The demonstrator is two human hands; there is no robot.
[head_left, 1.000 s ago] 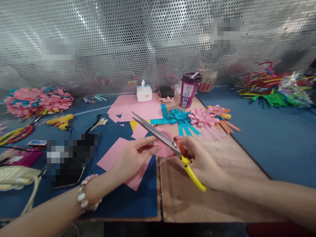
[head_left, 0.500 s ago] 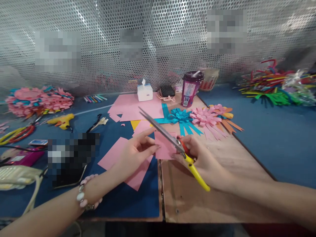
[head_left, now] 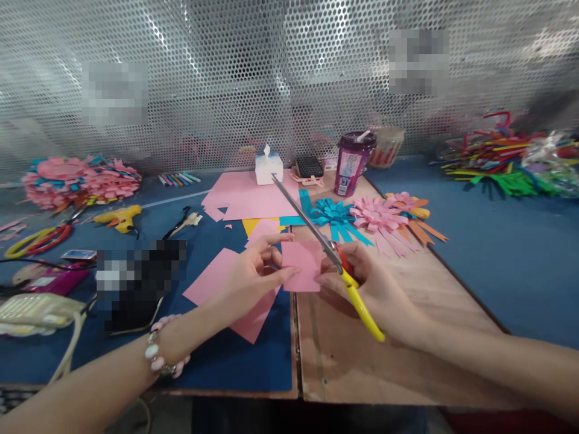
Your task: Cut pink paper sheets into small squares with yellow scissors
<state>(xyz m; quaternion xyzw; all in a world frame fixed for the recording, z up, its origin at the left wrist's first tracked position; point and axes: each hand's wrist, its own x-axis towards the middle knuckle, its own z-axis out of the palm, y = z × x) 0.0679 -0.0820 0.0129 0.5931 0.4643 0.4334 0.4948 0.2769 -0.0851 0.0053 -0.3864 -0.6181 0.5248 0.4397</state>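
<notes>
A small pink paper square (head_left: 301, 271) is held above the table seam, its left edge pinched by the thumb and fingers of my left hand (head_left: 253, 265). My right hand (head_left: 373, 283) grips a pair of scissors (head_left: 364, 313) with red and yellow handles. The blades look closed and point up and to the left, passing over the square's upper right corner in view. My right thumb and fingertip meet the square's right edge. Larger pink paper sheets (head_left: 217, 274) lie beneath my left hand and forearm.
Blue, pink and orange paper flowers (head_left: 332, 214) lie ahead, near a purple cup (head_left: 353, 166) and a tissue box (head_left: 268, 170). To the left are a yellow glue gun (head_left: 120, 218), a dark phone-like device (head_left: 145, 289) and another pair of scissors (head_left: 40, 240). A perforated metal panel (head_left: 203, 90) stands behind.
The scissor blades, slightly parted before, have come together, and their tips have swung right and upward. More of the pink square shows. The view has shifted slightly.
</notes>
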